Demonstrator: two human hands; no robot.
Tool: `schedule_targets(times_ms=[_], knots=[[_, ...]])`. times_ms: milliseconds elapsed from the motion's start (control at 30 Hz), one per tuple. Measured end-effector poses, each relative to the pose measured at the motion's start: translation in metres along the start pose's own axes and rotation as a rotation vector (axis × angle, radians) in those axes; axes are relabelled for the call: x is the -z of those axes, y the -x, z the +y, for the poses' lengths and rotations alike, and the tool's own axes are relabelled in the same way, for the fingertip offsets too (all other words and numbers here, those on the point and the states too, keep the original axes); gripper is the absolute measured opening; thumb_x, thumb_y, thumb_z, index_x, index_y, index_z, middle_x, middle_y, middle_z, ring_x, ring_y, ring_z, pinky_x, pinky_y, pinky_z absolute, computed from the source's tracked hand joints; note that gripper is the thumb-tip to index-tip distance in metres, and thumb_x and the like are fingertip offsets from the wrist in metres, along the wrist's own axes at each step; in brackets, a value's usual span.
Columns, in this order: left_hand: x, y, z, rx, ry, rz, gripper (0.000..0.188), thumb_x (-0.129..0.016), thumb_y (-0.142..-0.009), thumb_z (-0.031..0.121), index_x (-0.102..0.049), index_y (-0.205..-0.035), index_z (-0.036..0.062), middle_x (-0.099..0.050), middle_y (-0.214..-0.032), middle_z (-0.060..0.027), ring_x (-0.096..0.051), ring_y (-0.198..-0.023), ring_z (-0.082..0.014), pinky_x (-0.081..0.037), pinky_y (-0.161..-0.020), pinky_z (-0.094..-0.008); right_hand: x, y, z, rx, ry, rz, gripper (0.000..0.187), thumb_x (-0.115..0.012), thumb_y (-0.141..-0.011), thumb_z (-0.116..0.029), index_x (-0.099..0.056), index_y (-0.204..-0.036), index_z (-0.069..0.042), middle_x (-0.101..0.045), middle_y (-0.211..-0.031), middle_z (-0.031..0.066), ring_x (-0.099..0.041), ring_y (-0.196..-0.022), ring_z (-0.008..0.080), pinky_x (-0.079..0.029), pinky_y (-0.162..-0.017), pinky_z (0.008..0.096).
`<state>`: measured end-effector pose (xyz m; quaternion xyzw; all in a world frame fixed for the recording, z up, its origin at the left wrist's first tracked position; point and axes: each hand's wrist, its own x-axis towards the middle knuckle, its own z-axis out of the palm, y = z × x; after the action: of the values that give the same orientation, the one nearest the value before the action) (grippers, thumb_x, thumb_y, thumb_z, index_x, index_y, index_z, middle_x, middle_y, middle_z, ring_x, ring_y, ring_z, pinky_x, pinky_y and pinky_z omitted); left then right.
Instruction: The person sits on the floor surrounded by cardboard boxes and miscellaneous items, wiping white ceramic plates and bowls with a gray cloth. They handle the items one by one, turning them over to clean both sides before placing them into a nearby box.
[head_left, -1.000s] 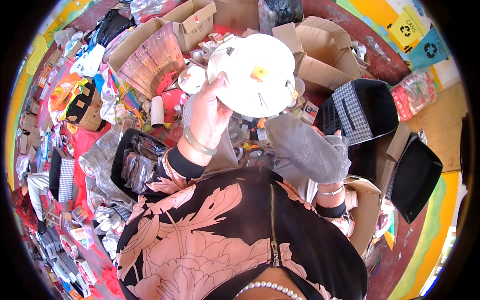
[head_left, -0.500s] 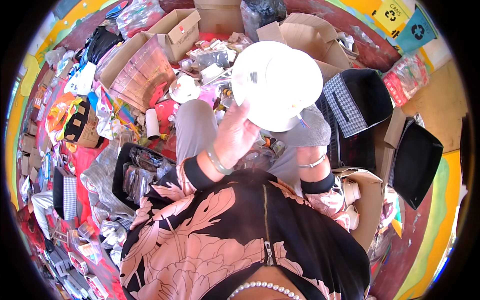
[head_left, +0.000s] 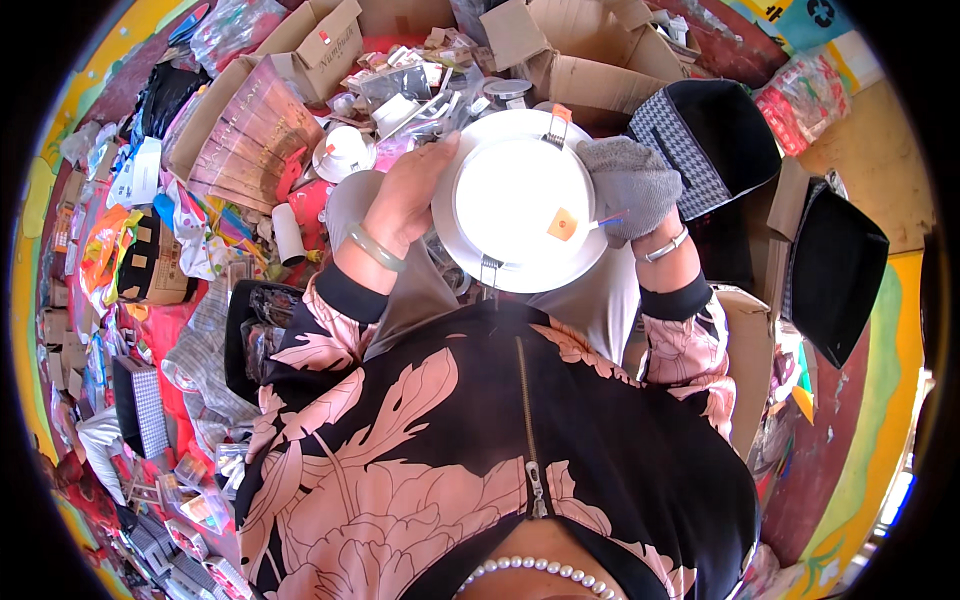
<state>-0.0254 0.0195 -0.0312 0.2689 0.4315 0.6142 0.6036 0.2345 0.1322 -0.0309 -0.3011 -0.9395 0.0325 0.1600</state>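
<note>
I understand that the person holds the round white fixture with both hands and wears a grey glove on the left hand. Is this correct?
Not quite: the head view shows the grey glove on the right hand; the left hand is ungloved. Both hands do hold the round white fixture.

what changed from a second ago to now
The gloved right hand has come in leftward to the right rim of the white round fitting. The fitting has moved closer to the body and turned, its wires now pointing right. The left hand still holds its left rim.
</note>
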Motion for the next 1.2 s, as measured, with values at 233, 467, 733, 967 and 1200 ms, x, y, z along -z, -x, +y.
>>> schedule_targets(times_ms=[233,467,733,967,1200], knots=[[0.008,-0.005,-0.019,-0.239,-0.033,0.15,0.033,-0.049,-0.096,0.027,-0.06,-0.101,-0.0034,-0.064,-0.09,-0.0067,-0.061,-0.079,-0.0117,-0.05,-0.066,-0.0252,-0.013,-0.009,0.006,0.041,-0.426,0.091,0.046,-0.071,-0.063,-0.025,-0.065,-0.106,-0.012,-0.066,-0.103,0.0047,-0.063,-0.094,0.0205,-0.051,-0.08,0.0292],[-0.015,0.005,-0.009,-0.214,0.175,0.271,0.034,-0.046,-0.097,0.027,-0.06,-0.097,-0.004,-0.064,-0.086,-0.0075,-0.061,-0.07,-0.0129,-0.05,-0.062,-0.0261,-0.024,0.002,-0.019,-0.405,-1.123,0.142,0.042,-0.064,-0.075,-0.025,-0.06,-0.114,-0.01,-0.064,-0.105,0.0062,-0.062,-0.093,0.022,-0.05,-0.081,0.0327],[-0.026,0.009,-0.004,-0.318,0.169,0.336,0.035,-0.045,-0.097,0.028,-0.058,-0.099,-0.005,-0.063,-0.087,-0.0066,-0.06,-0.074,-0.0125,-0.048,-0.064,-0.0259,-0.022,0.009,-0.067,-0.537,0.06,0.091,0.046,-0.066,-0.071,-0.028,-0.058,-0.113,-0.011,-0.065,-0.101,0.01,-0.064,-0.091,0.028,-0.052,-0.075,0.0337],[-0.014,-0.022,-0.02,-0.421,0.389,0.323,0.041,-0.041,-0.098,0.028,-0.05,-0.116,-0.0079,-0.061,-0.104,-0.0119,-0.061,-0.09,-0.019,-0.049,-0.08,-0.0304,-0.097,0.003,-0.104,-0.553,-0.712,0.414,0.036,-0.06,-0.077,-0.025,-0.056,-0.109,-0.007,-0.063,-0.1,0.0085,-0.061,-0.092,0.0226,-0.05,-0.076,0.0298],[-0.01,-0.008,0.011,-0.567,0.213,0.49,0.04,-0.044,-0.098,0.029,-0.059,-0.1,-0.008,-0.062,-0.086,-0.0071,-0.059,-0.076,-0.0128,-0.048,-0.067,-0.0257,-0.054,0.002,-0.068,-0.707,-2.291,0.533,0.019,-0.048,-0.089,-0.018,-0.054,-0.104,-0.008,-0.06,-0.098,0.0038,-0.059,-0.09,0.0166,-0.049,-0.077,0.0262]])
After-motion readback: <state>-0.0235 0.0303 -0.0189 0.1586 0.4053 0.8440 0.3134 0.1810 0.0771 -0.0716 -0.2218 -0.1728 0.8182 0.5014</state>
